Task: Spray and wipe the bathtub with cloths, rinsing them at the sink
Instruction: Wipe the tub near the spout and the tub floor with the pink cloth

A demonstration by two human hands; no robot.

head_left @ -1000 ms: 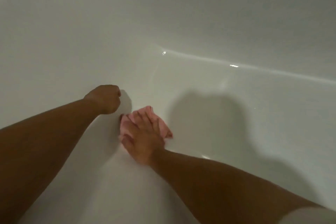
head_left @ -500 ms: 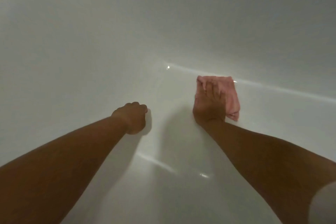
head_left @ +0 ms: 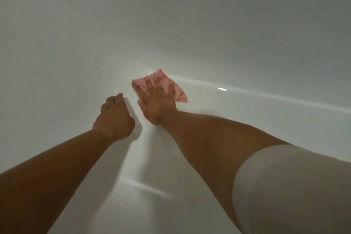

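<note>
The white bathtub [head_left: 247, 34] fills the frame, its edges cut off. Left of centre, the left hand [head_left: 114, 119] is curled into a fist, with nothing seen held. Beside it, the right hand [head_left: 155, 101], fingers straight and blurred, is pressed on the pink cloth [head_left: 179, 94], which is partly hidden beneath.

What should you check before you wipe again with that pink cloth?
1. Right hand pressing flat, fingers spread, on the crumpled pink cloth: ok.
2. Cloth lying against the glossy white bathtub surface: ok.
3. Cloth spread out smooth: not ok, it is bunched under the fingers.
4. Left hand curled in a fist beside the right hand, out of the cloth's way: ok.
5. Cloth clean enough, or due a rinse: cannot tell.
6. Spray on the surface ahead: cannot tell; only shiny streaks show.
</note>
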